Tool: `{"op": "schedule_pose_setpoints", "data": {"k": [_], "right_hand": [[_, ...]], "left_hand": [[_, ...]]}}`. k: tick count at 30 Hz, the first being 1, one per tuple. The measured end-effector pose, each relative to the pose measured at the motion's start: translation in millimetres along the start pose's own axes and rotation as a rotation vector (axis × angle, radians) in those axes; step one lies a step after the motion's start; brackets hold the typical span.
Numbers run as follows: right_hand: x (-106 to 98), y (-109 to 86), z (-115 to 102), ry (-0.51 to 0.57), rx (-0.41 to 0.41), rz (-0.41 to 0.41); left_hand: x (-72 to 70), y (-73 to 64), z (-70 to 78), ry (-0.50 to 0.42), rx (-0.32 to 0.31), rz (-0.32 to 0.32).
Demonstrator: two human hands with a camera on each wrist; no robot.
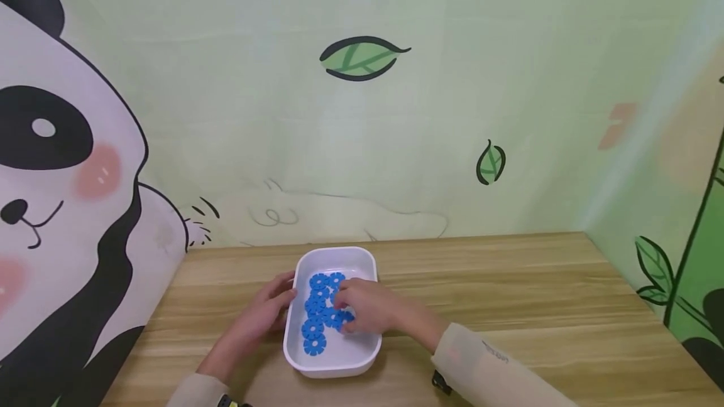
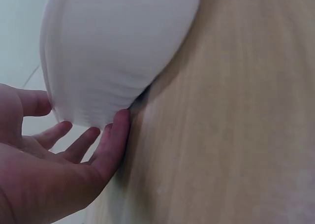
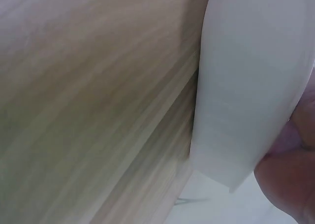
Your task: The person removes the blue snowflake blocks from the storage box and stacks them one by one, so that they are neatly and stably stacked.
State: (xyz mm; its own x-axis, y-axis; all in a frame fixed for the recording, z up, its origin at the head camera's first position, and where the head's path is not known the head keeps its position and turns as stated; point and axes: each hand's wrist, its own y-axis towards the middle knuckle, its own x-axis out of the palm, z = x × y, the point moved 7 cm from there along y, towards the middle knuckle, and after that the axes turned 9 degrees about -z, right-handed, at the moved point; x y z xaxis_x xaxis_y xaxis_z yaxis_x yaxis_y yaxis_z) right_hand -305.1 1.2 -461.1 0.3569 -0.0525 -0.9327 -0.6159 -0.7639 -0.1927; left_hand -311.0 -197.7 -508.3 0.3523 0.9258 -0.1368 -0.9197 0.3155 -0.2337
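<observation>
In the head view, a white tray (image 1: 334,366) sits on the wooden table and holds several blue snowflake-shaped building discs (image 1: 314,344), mostly lying flat in a loose cluster. My left hand (image 1: 263,306) is at the tray's left side. In the left wrist view, the fingertips of my left hand (image 2: 54,170) touch the tray's outer wall (image 2: 108,51). Over the right rim, my right hand (image 1: 367,306) reaches into the tray, fingers bent down among the discs. A disc (image 1: 345,317) shows between its thumb and fingers; I cannot tell whether they pinch it.
The wooden table (image 1: 498,300) extends to both sides of the tray. Behind it stands a pale green wall (image 1: 271,112) printed with leaves and, at left, a large panda (image 1: 113,112). In the right wrist view, the tray wall (image 3: 246,86) covers most of the right hand.
</observation>
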Motion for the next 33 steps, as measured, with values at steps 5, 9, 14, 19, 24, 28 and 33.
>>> {"op": "schedule_pose_setpoints", "data": {"k": [5,9,14,19,24,28,33], "right_hand": [[5,-1.3,2,-0.069,0.045,0.007],[7,0.2,1,-0.121,0.059,0.009],[7,3.0,-2,-0.140,0.063,0.011],[11,6.5,-1,-0.156,0.073,0.003],[11,8.1,-3,-0.161,0.069,0.005],[11,8.0,-5,-0.152,0.071,-0.001],[11,7.2,-5,-0.151,0.086,-0.006]], "left_hand": [[1.8,1.7,-2.2,-0.030,0.009,0.001],[1.6,4.3,-4.1,-0.060,0.011,0.001],[0.5,3.9,-6.2,-0.071,0.007,0.007],[0.2,2.2,-7.1,-0.051,-0.002,0.011],[-1.6,2.4,-9.0,-0.069,-0.002,0.026],[-3.2,2.6,-11.2,-0.095,-0.010,0.037],[-0.6,-0.7,-8.1,-0.090,-0.016,0.031]]}}
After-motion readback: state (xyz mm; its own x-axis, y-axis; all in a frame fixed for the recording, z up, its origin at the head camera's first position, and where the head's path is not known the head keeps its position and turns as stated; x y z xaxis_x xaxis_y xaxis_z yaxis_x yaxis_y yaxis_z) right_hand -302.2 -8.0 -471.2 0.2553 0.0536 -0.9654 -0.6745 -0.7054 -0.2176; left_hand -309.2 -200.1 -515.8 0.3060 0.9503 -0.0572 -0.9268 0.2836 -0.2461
